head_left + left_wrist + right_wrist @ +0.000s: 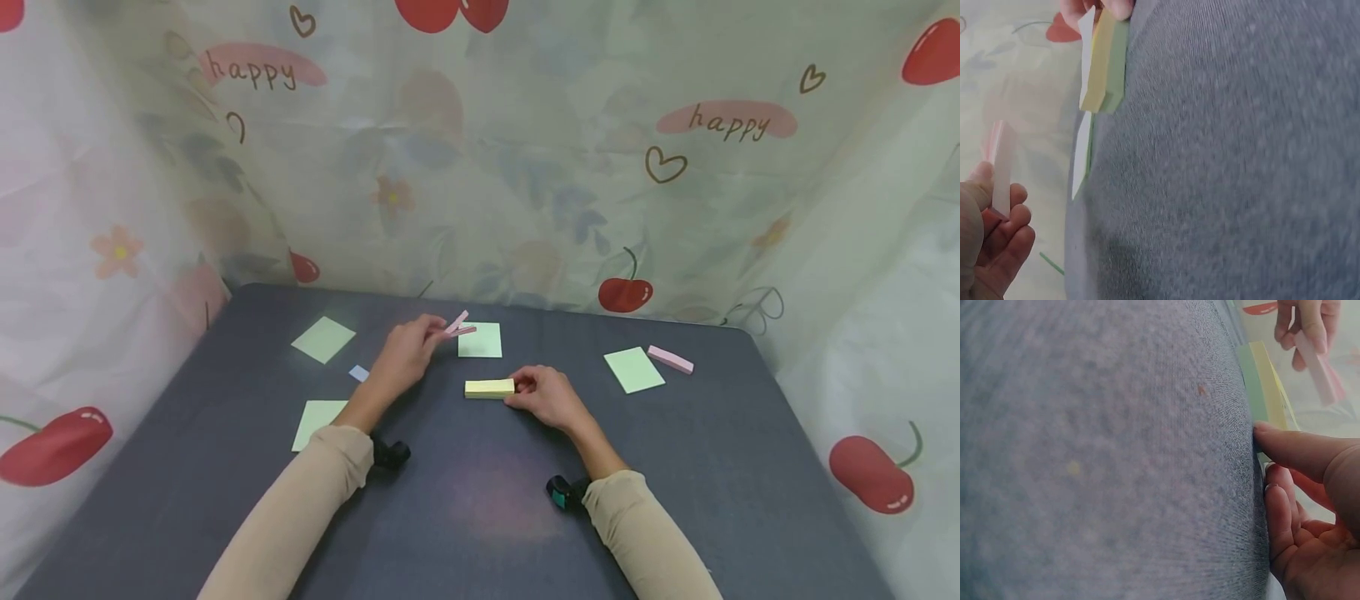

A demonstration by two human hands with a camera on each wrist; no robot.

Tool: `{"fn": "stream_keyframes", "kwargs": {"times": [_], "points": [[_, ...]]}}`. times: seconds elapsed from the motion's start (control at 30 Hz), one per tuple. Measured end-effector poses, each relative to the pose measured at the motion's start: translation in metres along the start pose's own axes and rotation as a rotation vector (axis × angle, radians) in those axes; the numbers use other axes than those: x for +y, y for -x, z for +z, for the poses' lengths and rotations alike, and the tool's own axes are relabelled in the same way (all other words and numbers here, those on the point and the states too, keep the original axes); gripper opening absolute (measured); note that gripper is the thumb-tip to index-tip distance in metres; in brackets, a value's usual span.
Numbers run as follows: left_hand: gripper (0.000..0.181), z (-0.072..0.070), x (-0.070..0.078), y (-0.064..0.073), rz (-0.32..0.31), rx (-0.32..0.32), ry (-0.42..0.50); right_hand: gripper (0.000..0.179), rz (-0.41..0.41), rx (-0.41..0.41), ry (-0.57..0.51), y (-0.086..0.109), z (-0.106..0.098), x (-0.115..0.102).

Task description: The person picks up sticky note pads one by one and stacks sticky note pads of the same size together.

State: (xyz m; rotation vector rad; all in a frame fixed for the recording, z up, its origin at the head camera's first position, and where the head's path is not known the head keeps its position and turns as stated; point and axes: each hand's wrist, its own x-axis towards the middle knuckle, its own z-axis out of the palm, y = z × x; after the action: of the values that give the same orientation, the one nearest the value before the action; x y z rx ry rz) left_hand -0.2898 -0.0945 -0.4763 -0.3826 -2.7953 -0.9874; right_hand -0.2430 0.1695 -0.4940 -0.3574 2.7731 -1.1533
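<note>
My left hand [405, 358] pinches a narrow pink sticky-note pad [1002, 172] between thumb and fingers, held up over the table. In the head view the pink pad splits into two strips that spread apart at the far end. My right hand [549, 398] grips the right end of a narrow stack on the table. This stack is a yellow sticky-note pad [1100, 62] together with a pale green pad [1116, 75], lying crosswise in front of me. Just behind it is a pale green square note [483, 342], close to the pink strips.
More pale green squares lie around: one at the back left [324, 339], one partly under the left forearm [315, 421], one at right [634, 370]. Next to the right one sits a pink strip pad [671, 359]. A small bluish piece [358, 373] is beside my left wrist. Printed curtains [510, 208] enclose the dark table.
</note>
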Motion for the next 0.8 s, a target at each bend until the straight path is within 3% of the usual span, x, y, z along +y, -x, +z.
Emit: {"fn": "stream_keyframes", "kwargs": {"times": [0.27, 0.4, 0.53, 0.8], "points": [[0.033, 0.004, 0.009, 0.011, 0.006, 0.041, 0.065, 0.027, -0.013, 0.001, 0.001, 0.000, 0.000, 0.000], [0.028, 0.009, 0.015, 0.017, 0.043, 0.060, 0.106, 0.027, -0.018, 0.006, 0.003, 0.000, 0.000, 0.001], [0.026, 0.012, 0.020, 0.023, 0.076, 0.046, 0.123, 0.028, -0.021, 0.010, 0.006, -0.001, 0.000, 0.001], [0.026, 0.015, 0.025, 0.028, 0.084, -0.010, 0.121, 0.026, 0.003, 0.021, -0.006, 0.000, 0.003, 0.002]]}}
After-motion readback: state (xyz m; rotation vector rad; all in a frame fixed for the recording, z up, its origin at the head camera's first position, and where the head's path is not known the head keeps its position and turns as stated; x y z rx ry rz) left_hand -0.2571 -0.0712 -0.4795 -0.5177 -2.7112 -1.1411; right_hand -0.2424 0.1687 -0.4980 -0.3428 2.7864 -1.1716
